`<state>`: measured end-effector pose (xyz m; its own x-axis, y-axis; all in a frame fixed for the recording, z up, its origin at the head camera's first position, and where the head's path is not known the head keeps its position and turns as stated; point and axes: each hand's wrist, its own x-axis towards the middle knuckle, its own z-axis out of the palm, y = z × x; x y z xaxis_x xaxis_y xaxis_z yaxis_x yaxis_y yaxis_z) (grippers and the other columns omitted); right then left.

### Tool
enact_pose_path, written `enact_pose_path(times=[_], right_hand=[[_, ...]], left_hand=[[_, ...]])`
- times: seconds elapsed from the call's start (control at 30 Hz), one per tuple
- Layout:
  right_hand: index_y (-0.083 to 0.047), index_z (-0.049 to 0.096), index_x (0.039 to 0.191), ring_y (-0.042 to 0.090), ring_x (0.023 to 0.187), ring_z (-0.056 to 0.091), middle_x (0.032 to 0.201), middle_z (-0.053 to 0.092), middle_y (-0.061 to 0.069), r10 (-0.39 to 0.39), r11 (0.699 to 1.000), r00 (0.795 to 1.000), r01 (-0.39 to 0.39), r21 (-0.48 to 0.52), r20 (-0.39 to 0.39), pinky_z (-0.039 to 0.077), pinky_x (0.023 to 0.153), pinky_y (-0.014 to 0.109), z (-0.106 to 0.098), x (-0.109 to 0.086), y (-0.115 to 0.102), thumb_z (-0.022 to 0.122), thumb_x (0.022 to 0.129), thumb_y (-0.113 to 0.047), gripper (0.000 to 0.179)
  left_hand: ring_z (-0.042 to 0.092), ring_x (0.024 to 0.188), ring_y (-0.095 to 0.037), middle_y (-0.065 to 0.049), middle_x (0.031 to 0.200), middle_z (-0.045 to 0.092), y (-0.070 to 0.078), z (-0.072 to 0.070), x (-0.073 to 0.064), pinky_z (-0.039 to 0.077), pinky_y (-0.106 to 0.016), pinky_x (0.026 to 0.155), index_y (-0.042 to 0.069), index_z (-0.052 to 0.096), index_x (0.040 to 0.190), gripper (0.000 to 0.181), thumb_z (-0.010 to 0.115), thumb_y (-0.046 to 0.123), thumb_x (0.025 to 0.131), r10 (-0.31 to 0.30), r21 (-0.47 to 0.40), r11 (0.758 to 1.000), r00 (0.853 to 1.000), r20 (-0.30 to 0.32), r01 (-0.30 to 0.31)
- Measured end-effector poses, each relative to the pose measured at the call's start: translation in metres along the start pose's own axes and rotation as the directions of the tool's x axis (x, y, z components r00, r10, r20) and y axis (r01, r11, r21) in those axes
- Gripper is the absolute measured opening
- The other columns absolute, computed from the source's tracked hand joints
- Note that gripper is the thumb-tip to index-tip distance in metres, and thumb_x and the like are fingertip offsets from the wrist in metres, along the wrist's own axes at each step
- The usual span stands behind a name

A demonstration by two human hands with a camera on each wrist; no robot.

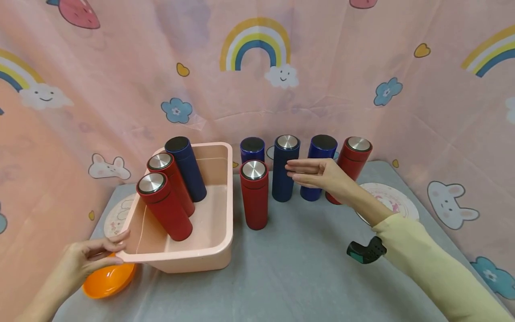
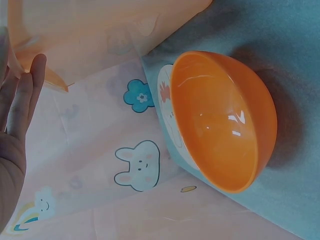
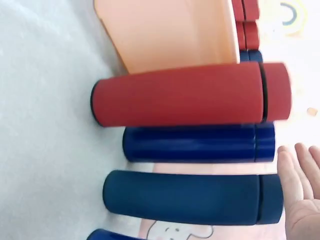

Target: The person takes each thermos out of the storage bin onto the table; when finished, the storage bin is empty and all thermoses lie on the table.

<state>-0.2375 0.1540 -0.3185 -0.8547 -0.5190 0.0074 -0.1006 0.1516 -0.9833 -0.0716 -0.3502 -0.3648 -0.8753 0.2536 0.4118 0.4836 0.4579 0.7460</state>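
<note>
My left hand (image 1: 85, 258) pinches the near left corner of a peach plastic bin (image 1: 201, 260), thumb below the rim. Inside the bin stand two red thermos flasks (image 1: 170, 210) with silver lids and one navy flask (image 1: 188, 167) with a dark lid, all leaning. My right hand (image 1: 322, 174) is held up with fingers straight, its fingertips overlapping a navy flask (image 1: 283, 179) with a silver lid. In the right wrist view the fingers lie close by that flask's lid (image 3: 271, 199). A red flask (image 1: 255, 201) stands between the bin and this hand.
Two shiny blue flasks (image 1: 252, 151) and another red flask (image 1: 354, 156) stand in the back row. An orange bowl (image 1: 107, 281) sits below my left hand. Printed plates (image 1: 396, 197) lie at both sides of the grey table (image 1: 297, 273). A pink patterned cloth (image 1: 334, 53) surrounds it.
</note>
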Motion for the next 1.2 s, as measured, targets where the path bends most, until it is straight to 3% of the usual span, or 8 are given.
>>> enact_pose_path(times=[0.2, 0.47, 0.57, 0.7, 0.87, 1.03, 1.2], right_hand=[[0.004, 0.047, 0.137, 0.017, 0.115, 0.06, 0.135, 0.053, 0.019, 0.0, 1.0, 1.0, 0.0, 0.007, -0.004, 0.052, 0.091, 0.031, 0.007, -0.013, -0.009, 0.063, 0.094, -0.01, 0.048], [0.006, 0.047, 0.135, 0.017, 0.113, 0.061, 0.135, 0.052, 0.021, -0.004, 0.998, 1.0, 0.005, 0.057, -0.008, 0.05, 0.094, 0.034, 0.031, -0.025, -0.03, 0.062, 0.094, -0.008, 0.047], [0.006, 0.049, 0.134, 0.019, 0.112, 0.062, 0.134, 0.053, 0.021, -0.014, 0.997, 1.0, 0.013, 0.078, 0.007, 0.05, 0.095, 0.037, 0.045, -0.023, -0.036, 0.063, 0.093, -0.006, 0.045], [0.005, 0.052, 0.132, 0.021, 0.11, 0.063, 0.131, 0.056, 0.021, -0.04, 0.993, 0.999, 0.036, 0.109, 0.028, 0.052, 0.093, 0.037, 0.064, -0.018, -0.042, 0.064, 0.091, -0.003, 0.043], [0.005, 0.052, 0.132, 0.022, 0.11, 0.063, 0.129, 0.057, 0.021, -0.067, 0.983, 0.995, 0.054, 0.175, 0.069, 0.052, 0.092, 0.036, 0.088, -0.005, -0.05, 0.062, 0.09, 0.003, 0.043], [0.002, 0.055, 0.131, 0.022, 0.111, 0.062, 0.126, 0.061, 0.015, -0.048, 0.978, 0.994, 0.027, 0.206, 0.098, 0.052, 0.092, 0.036, 0.116, 0.013, -0.053, 0.064, 0.09, 0.0, 0.041], [0.002, 0.056, 0.13, 0.023, 0.113, 0.061, 0.127, 0.06, 0.017, -0.039, 0.962, 0.989, -0.001, 0.272, 0.145, 0.051, 0.094, 0.039, 0.145, 0.032, -0.056, 0.064, 0.09, 0.0, 0.041]], left_hand=[[0.063, 0.087, 0.012, 0.022, 0.095, 0.068, 0.001, -0.001, 0.0, 0.051, -0.006, 0.067, 0.011, 0.071, 0.08, 0.04, 0.079, -0.019, 0.055, -0.016, 0.035, 0.999, 1.0, -0.005, 0.016], [0.064, 0.09, 0.008, 0.019, 0.106, 0.066, 0.001, -0.002, 0.002, 0.052, -0.009, 0.068, 0.007, 0.072, 0.083, 0.04, 0.076, -0.022, 0.056, 0.013, -0.007, 1.0, 1.0, 0.011, -0.013], [0.063, 0.091, 0.009, 0.02, 0.108, 0.065, 0.004, -0.001, 0.003, 0.052, -0.009, 0.069, 0.008, 0.071, 0.082, 0.041, 0.076, -0.023, 0.057, -0.006, 0.03, 1.0, 1.0, 0.016, 0.006], [0.063, 0.092, 0.009, 0.022, 0.111, 0.063, 0.006, -0.001, 0.004, 0.052, -0.01, 0.07, 0.008, 0.071, 0.082, 0.04, 0.076, -0.023, 0.057, -0.014, 0.07, 0.997, 1.0, 0.021, 0.012], [0.063, 0.093, 0.008, 0.02, 0.113, 0.063, 0.006, -0.001, 0.003, 0.053, -0.011, 0.07, 0.007, 0.071, 0.082, 0.039, 0.076, -0.023, 0.058, -0.001, 0.059, 0.998, 1.0, 0.023, -0.001], [0.063, 0.092, 0.008, 0.021, 0.112, 0.063, 0.007, -0.002, 0.002, 0.053, -0.01, 0.069, 0.007, 0.071, 0.082, 0.037, 0.076, -0.021, 0.059, -0.004, 0.065, 0.998, 1.0, 0.018, 0.003], [0.063, 0.092, 0.008, 0.02, 0.111, 0.063, 0.007, -0.001, 0.003, 0.053, -0.012, 0.069, 0.005, 0.071, 0.083, 0.033, 0.076, -0.02, 0.061, -0.005, 0.058, 0.998, 1.0, 0.018, 0.004]])
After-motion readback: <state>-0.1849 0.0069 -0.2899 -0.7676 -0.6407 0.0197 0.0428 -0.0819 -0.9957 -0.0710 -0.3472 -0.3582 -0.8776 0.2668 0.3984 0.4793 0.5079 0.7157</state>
